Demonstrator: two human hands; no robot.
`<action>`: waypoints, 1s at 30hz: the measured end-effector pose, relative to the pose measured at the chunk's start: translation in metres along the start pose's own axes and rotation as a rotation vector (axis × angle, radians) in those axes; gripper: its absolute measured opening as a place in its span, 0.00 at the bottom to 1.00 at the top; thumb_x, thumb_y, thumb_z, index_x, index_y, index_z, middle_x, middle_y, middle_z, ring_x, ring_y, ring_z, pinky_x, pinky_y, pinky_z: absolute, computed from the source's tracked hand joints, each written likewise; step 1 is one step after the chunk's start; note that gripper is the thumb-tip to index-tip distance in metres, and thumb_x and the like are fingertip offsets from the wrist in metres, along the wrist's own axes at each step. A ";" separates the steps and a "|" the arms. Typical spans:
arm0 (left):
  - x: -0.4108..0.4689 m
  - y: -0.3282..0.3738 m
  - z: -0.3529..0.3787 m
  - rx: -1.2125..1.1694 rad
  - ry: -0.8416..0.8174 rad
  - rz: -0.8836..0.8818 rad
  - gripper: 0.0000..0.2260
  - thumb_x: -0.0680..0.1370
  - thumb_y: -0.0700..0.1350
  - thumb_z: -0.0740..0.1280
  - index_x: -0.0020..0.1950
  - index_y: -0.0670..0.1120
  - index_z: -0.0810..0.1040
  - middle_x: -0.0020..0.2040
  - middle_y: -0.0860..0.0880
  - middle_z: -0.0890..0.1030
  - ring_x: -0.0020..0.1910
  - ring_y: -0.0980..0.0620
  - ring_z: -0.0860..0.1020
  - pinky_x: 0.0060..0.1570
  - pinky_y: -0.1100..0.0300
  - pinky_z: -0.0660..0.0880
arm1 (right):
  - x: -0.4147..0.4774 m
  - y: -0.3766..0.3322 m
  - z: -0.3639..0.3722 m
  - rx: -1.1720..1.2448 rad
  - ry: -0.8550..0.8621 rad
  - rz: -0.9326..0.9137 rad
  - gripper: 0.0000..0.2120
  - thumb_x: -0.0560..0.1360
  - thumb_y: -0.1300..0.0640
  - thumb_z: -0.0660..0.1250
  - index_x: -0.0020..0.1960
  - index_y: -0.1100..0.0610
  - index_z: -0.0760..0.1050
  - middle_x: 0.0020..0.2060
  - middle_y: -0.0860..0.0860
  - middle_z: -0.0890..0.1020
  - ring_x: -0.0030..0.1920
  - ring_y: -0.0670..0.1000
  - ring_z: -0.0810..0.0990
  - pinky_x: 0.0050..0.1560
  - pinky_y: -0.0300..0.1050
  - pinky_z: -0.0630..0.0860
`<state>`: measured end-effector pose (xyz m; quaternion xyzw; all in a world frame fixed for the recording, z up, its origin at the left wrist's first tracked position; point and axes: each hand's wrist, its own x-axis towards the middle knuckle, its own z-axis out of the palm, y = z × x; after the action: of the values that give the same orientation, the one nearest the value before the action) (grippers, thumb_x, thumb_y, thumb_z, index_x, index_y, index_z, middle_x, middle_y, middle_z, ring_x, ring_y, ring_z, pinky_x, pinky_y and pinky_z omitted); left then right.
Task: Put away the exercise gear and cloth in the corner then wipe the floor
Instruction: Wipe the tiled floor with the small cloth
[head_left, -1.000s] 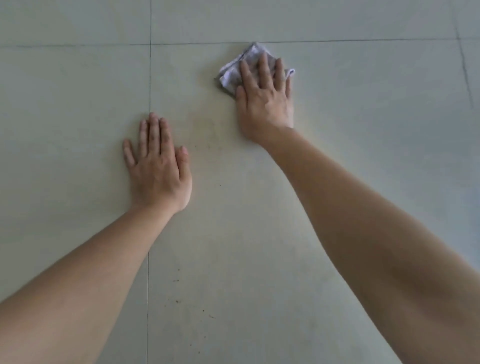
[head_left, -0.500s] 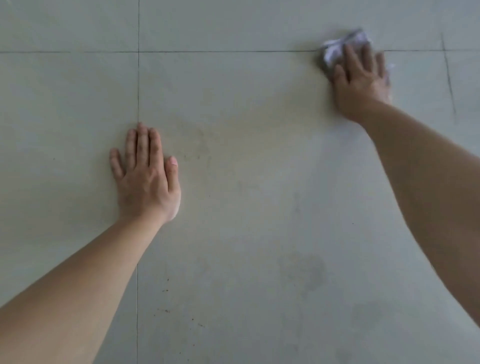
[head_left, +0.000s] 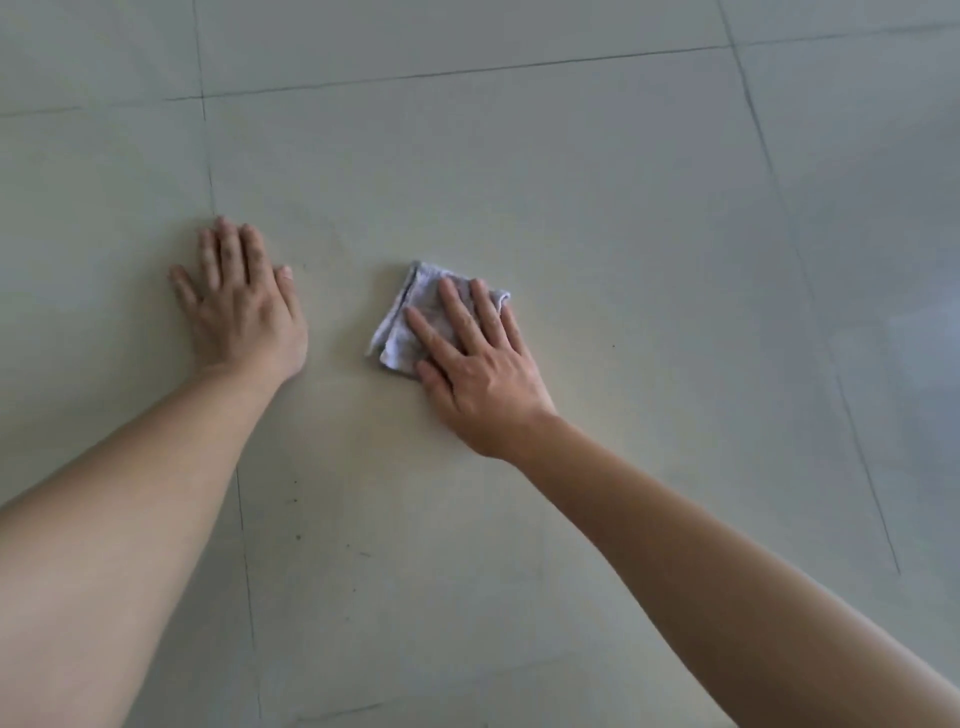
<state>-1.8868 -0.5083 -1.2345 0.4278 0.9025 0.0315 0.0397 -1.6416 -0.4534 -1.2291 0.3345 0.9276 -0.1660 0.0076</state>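
A small folded grey-white cloth (head_left: 402, 325) lies flat on the pale tiled floor (head_left: 597, 218). My right hand (head_left: 475, 364) presses on it with straight, spread fingers, covering its right half. My left hand (head_left: 241, 306) rests palm-down on the floor to the left of the cloth, fingers straight, apart from it. No exercise gear is in view.
Thin dark grout lines (head_left: 223, 322) cross the floor, one running under my left hand and arm. A few dark specks of dirt (head_left: 297, 535) lie on the tile near my left forearm.
My right hand slid the cloth from the far right back toward me and to the left, close to my left hand. My left hand stayed planted on the floor.
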 end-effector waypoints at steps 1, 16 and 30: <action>-0.003 0.003 -0.002 0.012 -0.010 -0.004 0.25 0.84 0.49 0.52 0.79 0.39 0.56 0.80 0.40 0.53 0.79 0.40 0.52 0.74 0.35 0.48 | -0.009 0.012 -0.002 -0.026 -0.017 -0.061 0.25 0.83 0.42 0.51 0.79 0.45 0.60 0.80 0.55 0.57 0.79 0.62 0.52 0.79 0.58 0.46; -0.131 0.053 0.002 -0.035 -0.157 0.264 0.23 0.84 0.50 0.54 0.79 0.47 0.61 0.80 0.40 0.55 0.78 0.38 0.55 0.72 0.34 0.50 | -0.141 0.017 0.001 0.095 0.042 0.537 0.27 0.83 0.43 0.51 0.81 0.43 0.52 0.81 0.53 0.47 0.80 0.61 0.41 0.79 0.56 0.40; -0.149 0.070 -0.005 -0.091 -0.182 0.231 0.23 0.82 0.45 0.57 0.78 0.45 0.62 0.80 0.40 0.54 0.78 0.38 0.54 0.72 0.33 0.50 | -0.247 0.036 0.000 0.134 0.050 0.803 0.27 0.83 0.38 0.47 0.80 0.39 0.48 0.81 0.49 0.43 0.80 0.53 0.36 0.78 0.52 0.35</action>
<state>-1.7397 -0.5794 -1.2162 0.5275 0.8376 0.0377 0.1366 -1.4277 -0.5804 -1.2085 0.6738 0.7103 -0.2019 0.0274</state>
